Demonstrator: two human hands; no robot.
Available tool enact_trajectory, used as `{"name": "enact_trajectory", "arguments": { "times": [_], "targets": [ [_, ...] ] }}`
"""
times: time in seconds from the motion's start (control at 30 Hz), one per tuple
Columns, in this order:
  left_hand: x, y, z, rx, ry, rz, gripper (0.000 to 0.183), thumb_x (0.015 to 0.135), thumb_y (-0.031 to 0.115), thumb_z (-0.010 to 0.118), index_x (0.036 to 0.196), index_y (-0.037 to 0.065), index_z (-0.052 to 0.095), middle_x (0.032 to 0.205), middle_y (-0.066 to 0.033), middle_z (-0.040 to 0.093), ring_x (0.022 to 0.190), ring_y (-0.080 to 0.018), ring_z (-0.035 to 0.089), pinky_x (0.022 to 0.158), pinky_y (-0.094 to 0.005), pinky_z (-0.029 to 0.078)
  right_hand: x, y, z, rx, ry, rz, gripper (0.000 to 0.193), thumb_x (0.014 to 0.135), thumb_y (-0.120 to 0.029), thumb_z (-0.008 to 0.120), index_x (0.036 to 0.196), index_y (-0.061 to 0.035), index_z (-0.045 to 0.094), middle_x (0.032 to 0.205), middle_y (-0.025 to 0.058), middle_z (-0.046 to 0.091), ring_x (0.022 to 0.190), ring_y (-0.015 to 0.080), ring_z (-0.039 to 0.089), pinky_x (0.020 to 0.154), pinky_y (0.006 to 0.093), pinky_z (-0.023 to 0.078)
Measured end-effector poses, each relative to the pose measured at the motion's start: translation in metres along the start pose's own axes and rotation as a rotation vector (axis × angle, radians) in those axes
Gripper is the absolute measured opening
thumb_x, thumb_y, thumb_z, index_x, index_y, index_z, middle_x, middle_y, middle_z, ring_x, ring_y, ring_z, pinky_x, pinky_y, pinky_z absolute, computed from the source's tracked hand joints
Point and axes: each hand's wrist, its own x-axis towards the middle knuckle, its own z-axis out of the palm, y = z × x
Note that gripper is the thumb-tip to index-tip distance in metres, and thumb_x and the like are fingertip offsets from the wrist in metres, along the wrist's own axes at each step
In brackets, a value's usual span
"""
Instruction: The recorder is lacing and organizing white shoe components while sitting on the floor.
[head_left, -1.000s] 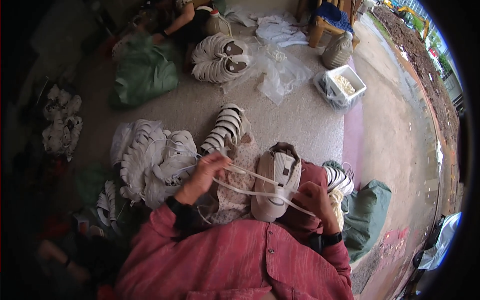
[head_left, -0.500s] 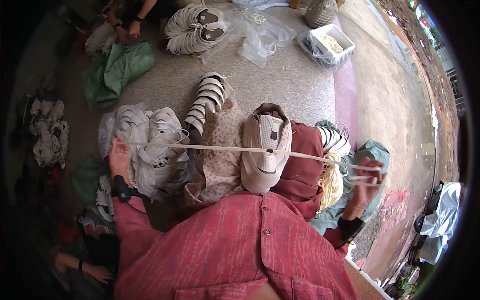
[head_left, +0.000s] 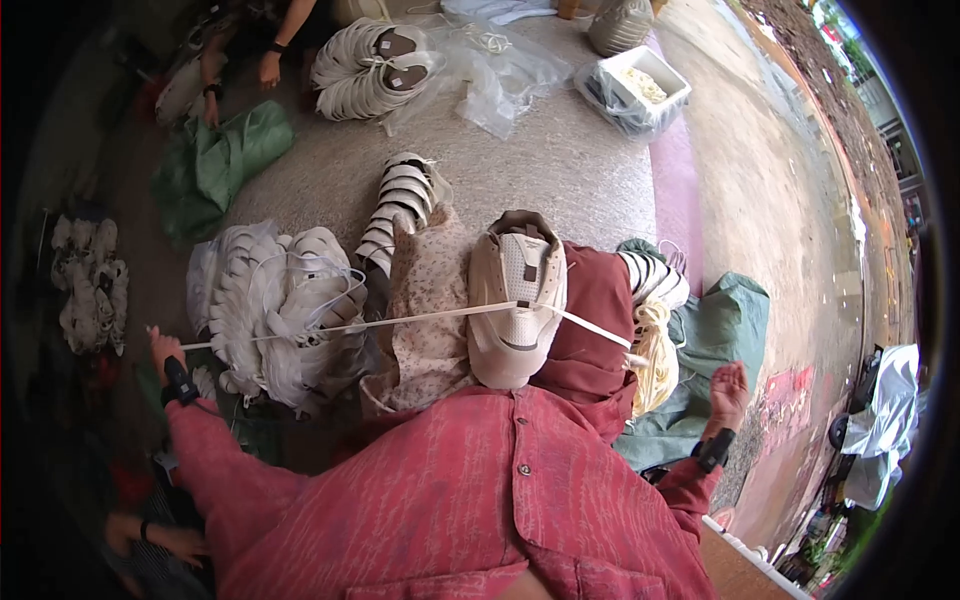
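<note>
A cream shoe upper with a brown-lined collar lies on my lap, toe toward me. A flat white shoelace passes through a loop at the front of its tongue. My left hand, stretched far out to the left, is closed on the long side of the lace, which runs taut. The shorter side slants down to the right over maroon cloth, its end short of my right hand. My right hand is raised at the right with its fingers curled together, and nothing shows in it.
White shoe uppers are heaped left of my lap, and a stacked row lies ahead. Cream laces hang by my right knee. Farther off are a white tub, paired stacks of uppers and another person's hands near a green sack.
My left hand has pulled outward and toward me, drawing the lace left through the loop. The right hand has let go of its side and lowered, and the lace's right end has slid inward.
</note>
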Motion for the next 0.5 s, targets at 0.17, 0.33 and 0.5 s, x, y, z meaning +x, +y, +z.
{"name": "enact_trajectory", "arguments": {
  "times": [0.17,0.33,0.5],
  "targets": [
    [-0.015,-0.032,-0.022,0.14,-0.613,-0.058,0.027,0.09,0.017,0.045,0.066,0.012,0.057,0.07,-0.0065,0.059,0.076,-0.0241,0.06,0.095,-0.0419,0.042,-0.095,0.078,0.096,-0.791,-0.451,0.081,0.022,0.096,-0.02,0.059,0.099,-0.0002,0.066,0.081,0.0047,0.066,0.069,0.0114,0.062,0.062,0.0232,0.05],
    [-0.01,-0.061,-0.056,0.259,-0.847,-0.048,0.031,0.094,0.02,0.043,0.071,0.011,0.062,0.072,-0.0069,0.062,0.078,-0.0236,0.061,0.093,-0.0395,0.043,-0.18,0.141,0.184,-1.285,-0.853,0.524,0.032,0.098,-0.025,0.056,0.116,0.0015,0.062,0.08,0.002,0.063,0.066,0.0071,0.059,0.059,0.0217,0.049],
    [0.005,-0.055,-0.065,0.326,-0.647,-0.051,0.033,0.091,0.019,0.046,0.07,0.009,0.069,0.071,-0.0087,0.064,0.08,-0.024,0.062,0.098,-0.0377,0.04,-0.178,0.196,0.189,-0.784,-0.756,0.682,0.036,0.1,-0.026,0.053,0.126,-0.0011,0.054,0.085,0.0018,0.063,0.065,0.0097,0.059,0.057,0.0229,0.049]
  ]
}}
